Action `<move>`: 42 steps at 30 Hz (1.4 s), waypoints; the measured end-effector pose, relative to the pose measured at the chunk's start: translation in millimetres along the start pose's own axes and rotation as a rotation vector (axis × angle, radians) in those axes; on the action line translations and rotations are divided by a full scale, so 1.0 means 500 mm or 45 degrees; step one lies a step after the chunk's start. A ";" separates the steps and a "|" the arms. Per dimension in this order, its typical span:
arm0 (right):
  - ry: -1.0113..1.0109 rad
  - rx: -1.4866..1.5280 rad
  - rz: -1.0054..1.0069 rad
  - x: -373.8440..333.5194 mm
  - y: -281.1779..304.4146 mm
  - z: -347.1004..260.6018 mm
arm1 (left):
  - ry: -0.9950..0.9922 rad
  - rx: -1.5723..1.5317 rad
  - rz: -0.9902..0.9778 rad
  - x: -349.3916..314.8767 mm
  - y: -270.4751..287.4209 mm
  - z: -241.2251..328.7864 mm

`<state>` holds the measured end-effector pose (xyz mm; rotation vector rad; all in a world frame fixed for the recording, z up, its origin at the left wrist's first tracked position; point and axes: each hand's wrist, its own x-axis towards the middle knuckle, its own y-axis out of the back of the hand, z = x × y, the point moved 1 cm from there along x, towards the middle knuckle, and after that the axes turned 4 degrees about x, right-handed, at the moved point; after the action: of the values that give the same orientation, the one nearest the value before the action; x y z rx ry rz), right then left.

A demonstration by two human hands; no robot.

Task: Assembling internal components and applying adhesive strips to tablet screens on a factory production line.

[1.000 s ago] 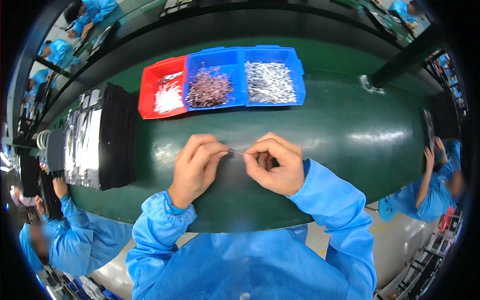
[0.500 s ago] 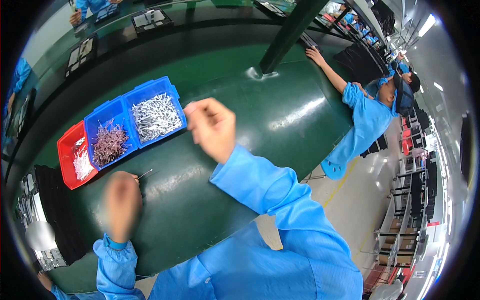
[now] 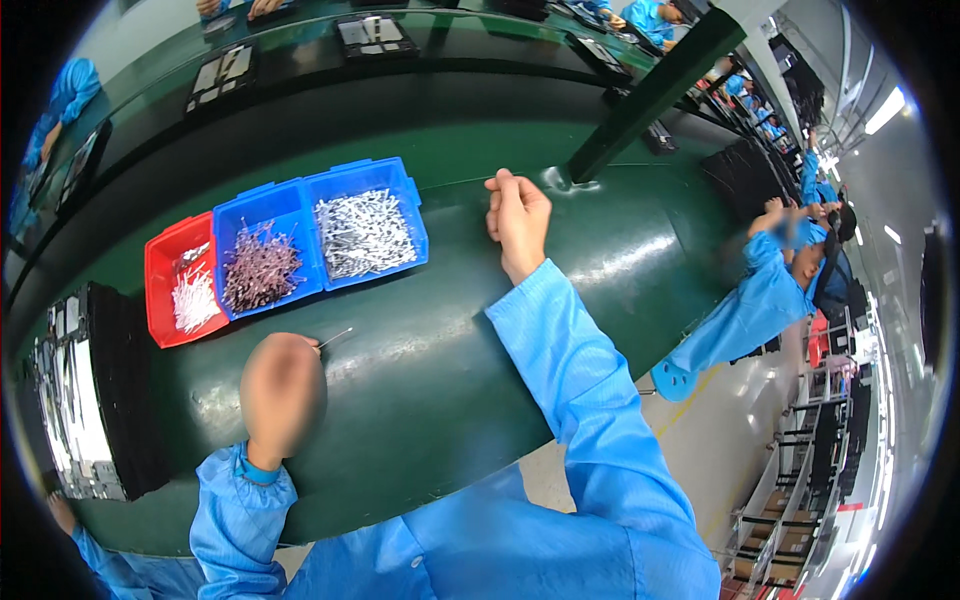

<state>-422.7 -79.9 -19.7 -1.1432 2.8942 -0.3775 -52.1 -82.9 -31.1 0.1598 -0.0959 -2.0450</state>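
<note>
Over the near left of the green table, my left hand (image 3: 281, 392) is closed, and a thin stick (image 3: 338, 338) with a small pale tip pokes out from its fingers. A blur covers most of that hand. My right hand (image 3: 520, 225) is above the table, right of the bins, with its fingers curled together; whatever they may hold is hidden. Three joined bins lie beyond my hands: a red bin (image 3: 153, 300) with thin white sticks, a blue bin (image 3: 228, 215) with thin brownish sticks, and another blue bin (image 3: 415, 215) heaped with small white-and-grey pieces.
A stack of black trays (image 3: 125, 410) stands at the left edge. A green post (image 3: 650, 95) rises at the far side, before a dark conveyor (image 3: 470, 85) carrying flat devices. At the right sits a co-worker in blue (image 3: 740, 310); another sleeve shows lower left.
My right hand has moved right and away from the blue bin's edge. The view has shifted, so the bins appear farther right. The thin stick stays in my left hand.
</note>
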 end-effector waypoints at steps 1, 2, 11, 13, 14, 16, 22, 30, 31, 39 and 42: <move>0.212 -0.107 -0.018 -0.017 -0.011 -0.006 | 0.019 -0.012 0.003 -0.002 0.002 0.000; 0.377 -0.196 0.010 -0.053 -0.045 -0.047 | 0.043 -0.002 0.036 -0.005 0.007 -0.005; 1.087 0.073 -0.136 -0.280 -0.141 -0.315 | -0.151 0.035 0.065 0.022 -0.014 -0.017; 1.057 0.106 -0.139 -0.283 -0.147 -0.313 | -0.181 0.112 0.095 0.024 -0.008 -0.020; 1.060 0.101 -0.138 -0.286 -0.119 -0.327 | -0.230 0.143 0.097 0.028 -0.015 -0.018; 1.065 0.107 -0.137 -0.258 -0.079 -0.344 | -0.246 0.130 0.097 0.030 -0.027 -0.013; 1.191 0.142 -0.180 -0.212 -0.033 -0.366 | -0.239 0.226 0.094 0.021 -0.016 -0.019; 1.600 0.136 -0.224 -0.167 0.227 -0.455 | -0.342 0.461 0.091 -0.006 0.007 -0.003; 1.635 0.140 -0.220 -0.166 0.287 -0.466 | -0.373 0.448 0.136 -0.013 -0.002 0.002; 1.963 0.263 -0.001 -0.031 0.344 -0.538 | -0.436 0.545 0.215 0.002 -0.016 0.032; 2.106 0.174 -0.044 -0.100 0.384 -0.552 | -0.544 0.475 0.100 0.003 0.001 -0.029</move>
<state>-541.1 149.8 200.9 -1.0392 3.7138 -2.4574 -49.9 -84.6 -45.5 -0.0527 -0.7387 -1.9368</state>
